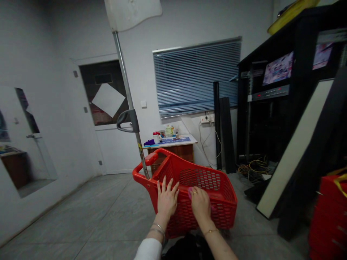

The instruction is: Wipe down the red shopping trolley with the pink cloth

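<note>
A white door (115,151) is at the left, then a pole (123,65) at the handle end of the red cart (200,177), which stands on the floor (108,216). Purple cloth (149,143) lies at the table's (193,139) left front corner. The left hand (167,199) rests, fingers spread, on the cart's near top edge; farther right along it, the right hand's (200,204) fingers curl around a pink cloth (189,192).

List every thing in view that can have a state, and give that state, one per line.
Red cart: upright on the floor
Left grip: open, spread on the cart's side
Right grip: closed on a pink item
Door: shut
Door paper: hung askew
Blinds: lowered
Screens: both on
Silver device: red lights lit
Power strip: cord plugged in
Pale panel: leaning
</note>
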Demonstrator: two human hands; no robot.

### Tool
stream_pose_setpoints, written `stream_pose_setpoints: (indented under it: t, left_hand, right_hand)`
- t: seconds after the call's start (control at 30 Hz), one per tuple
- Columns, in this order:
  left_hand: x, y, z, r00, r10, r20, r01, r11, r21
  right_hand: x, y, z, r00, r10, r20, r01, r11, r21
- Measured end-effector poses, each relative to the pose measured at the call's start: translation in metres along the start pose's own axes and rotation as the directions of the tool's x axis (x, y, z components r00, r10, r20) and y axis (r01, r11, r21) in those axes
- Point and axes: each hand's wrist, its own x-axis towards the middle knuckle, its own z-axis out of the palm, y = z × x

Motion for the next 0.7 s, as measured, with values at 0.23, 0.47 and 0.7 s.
stream_pose_setpoints:
  t: [0.23,0.47,0.7]
  left_hand:
    - [-0.002,-0.008,-0.005,1.000,0.010,0.023,-0.011,1.000,0.015]
    - [0.004,0.002,0.005,1.000,0.015,0.016,-0.015,1.000,-0.003]
    - [0.026,-0.014,0.012,0.993,-0.083,0.082,0.076,0.993,0.086]
  right_hand:
    - [-0.002,0.030,-0.009,0.984,-0.134,0.121,0.126,0.989,0.072]
    - [-0.007,0.127,-0.047,0.981,-0.026,0.193,0.025,1.000,0.010]
    - [-0.025,0.084,-0.055,0.985,-0.035,0.168,0.025,0.998,0.065]
